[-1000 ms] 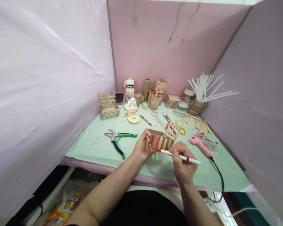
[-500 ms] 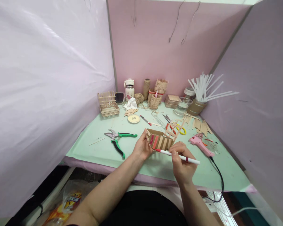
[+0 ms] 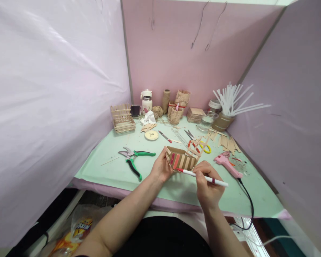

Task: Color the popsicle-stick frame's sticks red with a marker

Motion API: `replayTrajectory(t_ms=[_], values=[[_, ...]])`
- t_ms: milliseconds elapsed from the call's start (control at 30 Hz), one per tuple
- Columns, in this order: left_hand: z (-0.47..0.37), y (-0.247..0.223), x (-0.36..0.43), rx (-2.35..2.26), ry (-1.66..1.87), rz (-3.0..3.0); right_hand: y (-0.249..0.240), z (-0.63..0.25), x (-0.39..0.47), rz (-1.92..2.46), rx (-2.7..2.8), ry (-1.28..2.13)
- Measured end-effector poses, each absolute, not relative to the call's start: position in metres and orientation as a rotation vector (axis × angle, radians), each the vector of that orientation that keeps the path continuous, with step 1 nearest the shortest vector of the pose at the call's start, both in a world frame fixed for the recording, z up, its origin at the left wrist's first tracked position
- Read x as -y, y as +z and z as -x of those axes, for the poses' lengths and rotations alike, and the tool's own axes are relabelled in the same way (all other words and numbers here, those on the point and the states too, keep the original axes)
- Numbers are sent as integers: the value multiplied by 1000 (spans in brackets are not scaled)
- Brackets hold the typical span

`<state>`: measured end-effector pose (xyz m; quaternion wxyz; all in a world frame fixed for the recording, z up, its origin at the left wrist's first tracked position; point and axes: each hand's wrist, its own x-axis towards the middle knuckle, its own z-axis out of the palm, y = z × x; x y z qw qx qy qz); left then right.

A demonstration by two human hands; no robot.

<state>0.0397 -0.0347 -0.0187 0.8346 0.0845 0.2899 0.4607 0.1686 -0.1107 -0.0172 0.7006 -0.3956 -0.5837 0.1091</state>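
Note:
A small cardboard box faced with popsicle sticks [image 3: 186, 162] is tilted up above the near part of the table. Its left end sits in my left hand [image 3: 162, 167], fingers wrapped round it. On its front, two sticks at the left are coloured red and pinkish red; those to the right are bare wood. My right hand [image 3: 209, 185] pinches a white marker [image 3: 188, 173] with a red tip end, which lies at the lower edge of the box near the coloured sticks. A lattice of thin sticks [image 3: 199, 148] rises behind the box's right side.
Green-handled pruning shears [image 3: 133, 159] lie left, a pink glue gun [image 3: 228, 165] with its cord right. Behind are scissors [image 3: 189, 135], a red pen [image 3: 165, 136], a round lid [image 3: 151, 135], a water cup [image 3: 207, 121], a stick basket [image 3: 123, 125] and white sticks [image 3: 231, 101].
The marker and my right hand have shifted slightly to the right along the lower edge of the box. My left hand and the box stay nearly in place.

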Motion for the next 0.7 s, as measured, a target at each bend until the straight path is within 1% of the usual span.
replayTrajectory(t_ms=[700], values=[[-39, -17, 35, -594, 951, -170, -14, -168, 109, 883, 1315, 205]])
